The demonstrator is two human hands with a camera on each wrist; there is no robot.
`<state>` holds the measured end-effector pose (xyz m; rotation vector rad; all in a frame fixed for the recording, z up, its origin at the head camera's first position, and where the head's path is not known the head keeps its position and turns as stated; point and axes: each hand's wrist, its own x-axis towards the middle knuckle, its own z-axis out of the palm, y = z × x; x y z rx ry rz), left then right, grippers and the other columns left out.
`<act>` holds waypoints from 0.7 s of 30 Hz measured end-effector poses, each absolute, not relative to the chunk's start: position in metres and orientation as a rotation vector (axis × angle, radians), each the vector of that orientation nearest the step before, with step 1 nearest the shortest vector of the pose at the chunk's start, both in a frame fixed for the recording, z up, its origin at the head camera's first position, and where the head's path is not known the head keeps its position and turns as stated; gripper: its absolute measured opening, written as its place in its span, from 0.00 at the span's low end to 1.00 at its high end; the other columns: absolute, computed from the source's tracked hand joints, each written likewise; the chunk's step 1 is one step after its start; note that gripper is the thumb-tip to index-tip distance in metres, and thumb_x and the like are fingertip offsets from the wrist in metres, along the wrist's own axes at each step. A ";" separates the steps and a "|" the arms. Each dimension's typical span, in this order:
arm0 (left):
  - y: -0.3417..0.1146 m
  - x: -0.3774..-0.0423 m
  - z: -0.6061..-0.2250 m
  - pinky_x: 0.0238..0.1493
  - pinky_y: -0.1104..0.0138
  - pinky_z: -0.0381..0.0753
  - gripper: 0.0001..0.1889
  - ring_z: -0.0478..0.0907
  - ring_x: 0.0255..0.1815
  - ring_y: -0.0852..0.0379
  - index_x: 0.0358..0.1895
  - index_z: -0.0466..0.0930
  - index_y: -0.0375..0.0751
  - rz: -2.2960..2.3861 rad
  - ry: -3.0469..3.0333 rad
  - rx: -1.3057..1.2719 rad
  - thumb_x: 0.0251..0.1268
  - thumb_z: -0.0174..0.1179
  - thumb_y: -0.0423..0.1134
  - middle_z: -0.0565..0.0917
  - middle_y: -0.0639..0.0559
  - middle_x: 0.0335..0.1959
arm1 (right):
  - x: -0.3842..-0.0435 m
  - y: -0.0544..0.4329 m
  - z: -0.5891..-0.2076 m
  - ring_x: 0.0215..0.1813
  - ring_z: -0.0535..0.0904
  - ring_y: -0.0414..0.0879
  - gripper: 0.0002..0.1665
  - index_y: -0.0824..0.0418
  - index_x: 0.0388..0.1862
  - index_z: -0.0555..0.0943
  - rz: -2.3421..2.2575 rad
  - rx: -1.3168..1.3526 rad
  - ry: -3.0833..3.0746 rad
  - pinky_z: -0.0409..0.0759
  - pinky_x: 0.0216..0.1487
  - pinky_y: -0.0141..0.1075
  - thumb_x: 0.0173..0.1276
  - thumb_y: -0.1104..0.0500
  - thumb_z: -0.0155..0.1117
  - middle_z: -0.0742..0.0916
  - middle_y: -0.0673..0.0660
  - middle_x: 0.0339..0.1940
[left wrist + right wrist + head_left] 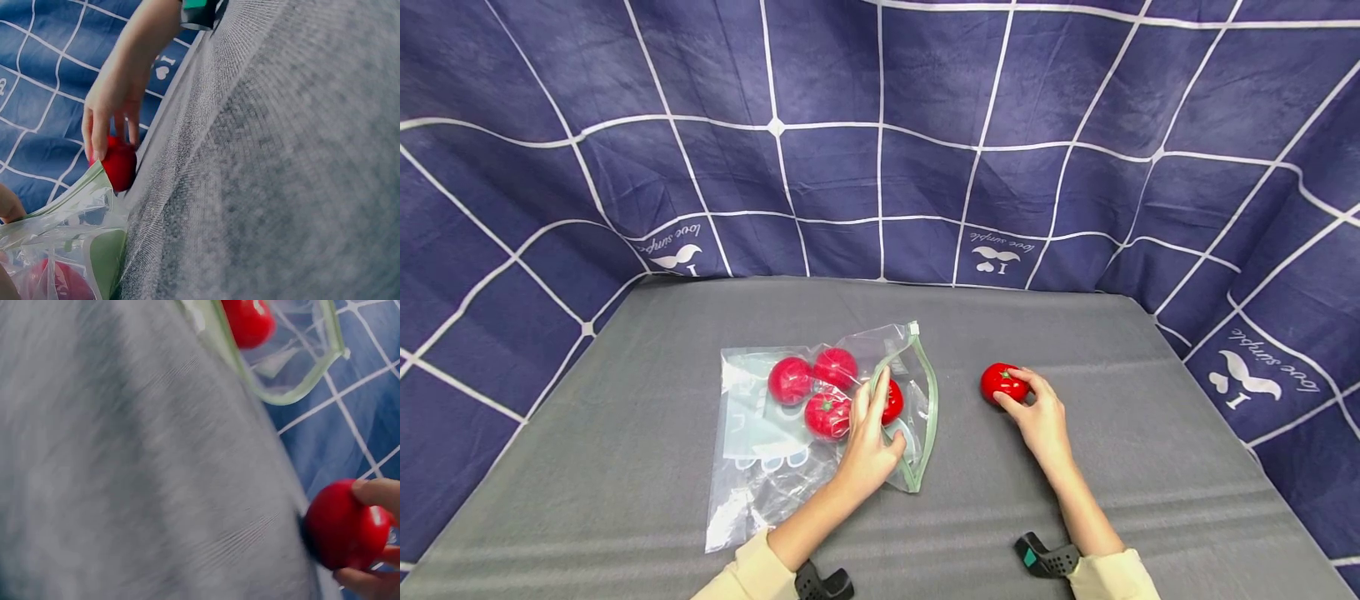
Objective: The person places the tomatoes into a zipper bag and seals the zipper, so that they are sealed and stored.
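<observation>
A clear zip bag with a green-edged mouth lies on the grey surface, with several red tomatoes inside. My left hand lies at the bag's mouth, its fingers extended along the upper rim and its thumb apart. Part of one tomato near the mouth is hidden behind those fingers. To the right of the bag, my right hand grips another tomato between thumb and fingers. That tomato is close to or on the surface in the right wrist view; its green top shows in the head view.
Grey cloth covers the work surface. A dark blue curtain with white grid lines rises behind it and along both sides. Each wrist wears a black band, such as the right one.
</observation>
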<state>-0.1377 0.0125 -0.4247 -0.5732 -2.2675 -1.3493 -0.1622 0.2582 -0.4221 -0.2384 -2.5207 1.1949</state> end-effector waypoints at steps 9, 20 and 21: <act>0.013 -0.137 -0.423 0.58 0.51 0.63 0.46 0.58 0.61 0.46 0.69 0.53 0.38 -1.368 -2.299 -0.555 0.36 0.56 0.23 0.62 0.38 0.59 | -0.152 0.249 -0.401 0.61 0.71 0.55 0.23 0.57 0.50 0.79 1.146 -0.155 -2.612 0.70 0.56 0.49 0.53 0.58 0.67 0.77 0.61 0.58; 0.011 -0.137 -0.422 0.57 0.50 0.65 0.45 0.59 0.60 0.45 0.68 0.54 0.37 -1.363 -2.284 -0.559 0.36 0.57 0.23 0.62 0.36 0.59 | -0.145 0.214 -0.396 0.61 0.72 0.53 0.24 0.60 0.48 0.80 1.356 0.001 -2.451 0.78 0.47 0.42 0.49 0.65 0.70 0.74 0.60 0.61; 0.011 -0.137 -0.422 0.57 0.50 0.65 0.45 0.59 0.60 0.45 0.68 0.54 0.37 -1.362 -2.285 -0.559 0.36 0.57 0.23 0.62 0.36 0.59 | -0.145 0.211 -0.397 0.61 0.73 0.53 0.24 0.61 0.48 0.80 1.373 0.012 -2.439 0.78 0.47 0.42 0.49 0.65 0.70 0.74 0.61 0.61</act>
